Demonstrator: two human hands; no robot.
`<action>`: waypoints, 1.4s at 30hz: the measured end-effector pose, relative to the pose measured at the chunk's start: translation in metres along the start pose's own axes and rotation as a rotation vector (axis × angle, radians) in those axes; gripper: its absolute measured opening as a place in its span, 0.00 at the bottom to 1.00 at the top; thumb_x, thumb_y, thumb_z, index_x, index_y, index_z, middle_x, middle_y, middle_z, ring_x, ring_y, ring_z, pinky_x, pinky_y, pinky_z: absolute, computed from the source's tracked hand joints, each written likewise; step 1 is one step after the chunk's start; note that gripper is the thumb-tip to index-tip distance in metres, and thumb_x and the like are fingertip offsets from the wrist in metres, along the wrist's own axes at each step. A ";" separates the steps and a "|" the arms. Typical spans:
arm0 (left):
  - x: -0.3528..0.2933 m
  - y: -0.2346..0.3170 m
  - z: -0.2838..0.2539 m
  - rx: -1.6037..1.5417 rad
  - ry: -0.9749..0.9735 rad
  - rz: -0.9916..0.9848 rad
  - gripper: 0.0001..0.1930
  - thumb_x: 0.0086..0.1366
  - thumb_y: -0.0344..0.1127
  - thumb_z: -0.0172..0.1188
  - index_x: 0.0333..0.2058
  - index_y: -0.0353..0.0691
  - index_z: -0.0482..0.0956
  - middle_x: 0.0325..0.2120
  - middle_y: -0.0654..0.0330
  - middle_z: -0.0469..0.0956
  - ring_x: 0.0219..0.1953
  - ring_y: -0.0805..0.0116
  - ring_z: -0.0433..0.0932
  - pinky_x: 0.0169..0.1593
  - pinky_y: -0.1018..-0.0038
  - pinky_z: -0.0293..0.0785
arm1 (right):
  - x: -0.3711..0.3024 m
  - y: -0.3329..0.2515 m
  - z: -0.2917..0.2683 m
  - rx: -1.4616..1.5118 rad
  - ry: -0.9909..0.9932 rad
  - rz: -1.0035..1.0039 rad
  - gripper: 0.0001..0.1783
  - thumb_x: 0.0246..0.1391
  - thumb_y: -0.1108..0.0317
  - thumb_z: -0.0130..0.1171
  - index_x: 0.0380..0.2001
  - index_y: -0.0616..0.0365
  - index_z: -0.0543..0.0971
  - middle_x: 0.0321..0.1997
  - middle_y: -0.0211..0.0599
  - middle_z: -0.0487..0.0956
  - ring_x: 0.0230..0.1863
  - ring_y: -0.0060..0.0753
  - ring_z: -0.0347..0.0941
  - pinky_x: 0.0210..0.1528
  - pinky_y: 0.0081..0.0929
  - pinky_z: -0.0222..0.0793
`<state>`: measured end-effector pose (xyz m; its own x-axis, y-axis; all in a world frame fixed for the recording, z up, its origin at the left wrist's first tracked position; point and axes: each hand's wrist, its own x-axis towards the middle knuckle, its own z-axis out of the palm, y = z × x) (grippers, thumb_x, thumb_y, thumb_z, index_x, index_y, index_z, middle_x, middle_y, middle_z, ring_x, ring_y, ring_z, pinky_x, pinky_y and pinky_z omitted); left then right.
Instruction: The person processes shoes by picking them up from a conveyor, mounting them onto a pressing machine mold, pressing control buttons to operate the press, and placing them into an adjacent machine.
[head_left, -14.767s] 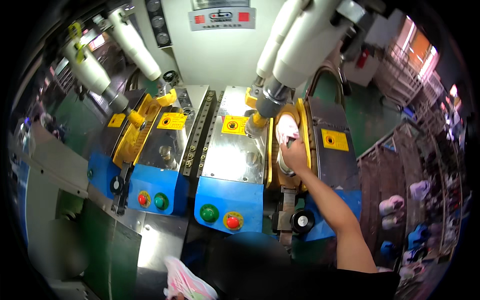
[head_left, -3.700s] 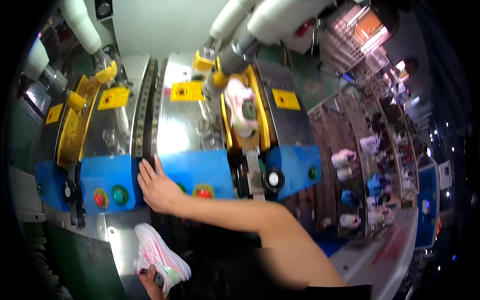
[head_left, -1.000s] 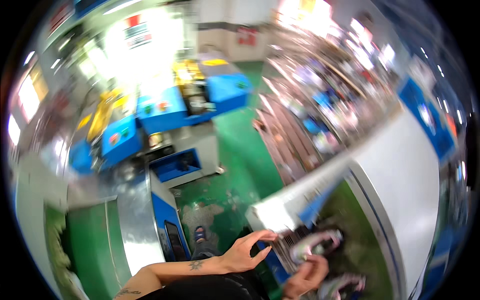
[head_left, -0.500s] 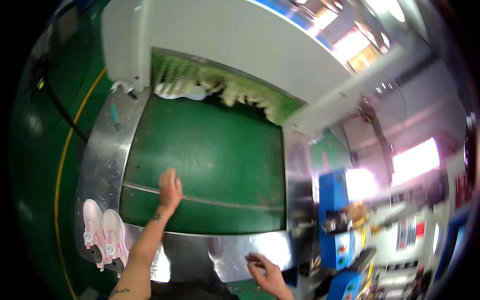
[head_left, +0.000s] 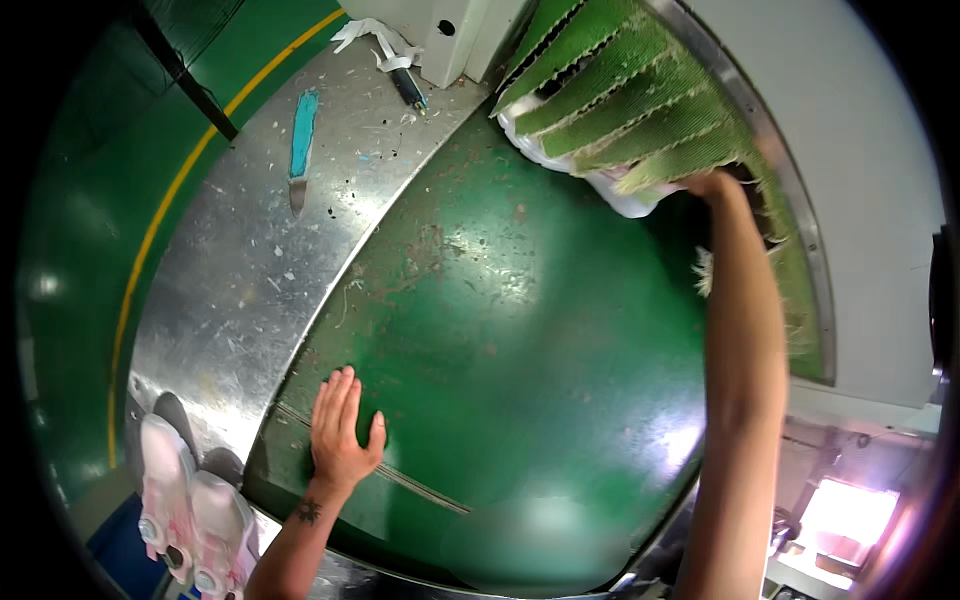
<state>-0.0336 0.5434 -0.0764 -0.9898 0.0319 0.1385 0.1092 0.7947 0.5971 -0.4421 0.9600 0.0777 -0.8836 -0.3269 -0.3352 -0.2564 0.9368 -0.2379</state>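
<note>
My left hand [head_left: 345, 438] lies flat on the green conveyor belt [head_left: 470, 340], fingers stretched out, holding nothing. My right arm stretches far forward, and my right hand [head_left: 710, 186] reaches in beneath the green fringed curtain [head_left: 640, 110]. Its fingers are hidden by the strips. Right beside it, a shoe with a white sole [head_left: 632, 203] sticks out from under the curtain. Whether the fingers grip that shoe cannot be seen. Two pale pink and white shoes [head_left: 165, 470] stand at the lower left, near my left forearm.
A metal ledge [head_left: 230, 270] runs along the belt's left side. On it lie a turquoise-handled blade [head_left: 303, 135] and a black pen-like tool [head_left: 406, 86] beside crumpled white scraps [head_left: 375, 38]. A grey machine housing [head_left: 860, 200] rises at the right.
My right hand has gone from the near metal edge forward under the curtain, next to the shoe. My left hand stays over the belt, now flat. The view has moved closer and turned.
</note>
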 end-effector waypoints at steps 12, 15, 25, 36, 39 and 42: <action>0.000 -0.027 -0.005 0.155 0.180 0.138 0.26 0.59 0.33 0.56 0.55 0.28 0.66 0.60 0.46 0.64 0.62 0.48 0.62 0.66 0.57 0.55 | -0.346 -0.146 0.267 0.092 0.210 0.032 0.13 0.59 0.60 0.52 0.37 0.59 0.76 0.33 0.49 0.77 0.29 0.52 0.73 0.34 0.43 0.69; -0.015 -0.007 -0.021 0.140 0.099 0.040 0.24 0.59 0.34 0.57 0.52 0.27 0.68 0.57 0.46 0.66 0.61 0.51 0.63 0.66 0.62 0.56 | -0.541 -0.262 0.293 1.080 0.219 0.642 0.18 0.62 0.59 0.48 0.44 0.64 0.73 0.42 0.46 0.76 0.44 0.41 0.72 0.49 0.36 0.65; -0.212 0.302 -0.075 -1.131 -1.321 -0.338 0.48 0.60 0.53 0.61 0.66 0.33 0.42 0.65 0.49 0.53 0.66 0.60 0.55 0.66 0.68 0.52 | -0.794 -0.401 0.214 0.997 0.788 1.107 0.20 0.52 0.59 0.62 0.18 0.67 0.75 0.12 0.41 0.72 0.15 0.28 0.71 0.19 0.27 0.64; -0.391 0.433 -0.155 -1.474 -1.447 -0.377 0.39 0.63 0.61 0.45 0.64 0.39 0.55 0.58 0.46 0.64 0.56 0.52 0.69 0.60 0.59 0.65 | -0.958 -0.420 0.148 0.286 1.188 0.448 0.26 0.46 0.62 0.69 0.48 0.60 0.74 0.54 0.47 0.73 0.47 0.47 0.76 0.44 0.35 0.75; -0.440 0.441 -0.157 -1.432 -1.456 -0.453 0.35 0.65 0.59 0.43 0.62 0.39 0.59 0.55 0.47 0.68 0.54 0.53 0.71 0.58 0.60 0.68 | -0.984 -0.399 0.162 0.453 1.337 0.366 0.08 0.53 0.72 0.60 0.38 0.60 0.80 0.38 0.44 0.81 0.30 0.42 0.79 0.32 0.27 0.76; -0.451 0.443 -0.164 -1.458 -1.878 -0.509 0.36 0.62 0.63 0.44 0.58 0.39 0.63 0.47 0.47 0.72 0.44 0.54 0.77 0.44 0.63 0.78 | -1.008 -0.399 0.161 0.855 1.291 0.557 0.09 0.59 0.69 0.56 0.36 0.63 0.82 0.24 0.39 0.80 0.22 0.20 0.76 0.25 0.18 0.69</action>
<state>0.4763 0.7817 0.2551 0.1329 0.9737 -0.1853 -0.8996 0.1970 0.3897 0.6136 0.8959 0.3634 -0.6216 0.7301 0.2837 0.0757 0.4165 -0.9060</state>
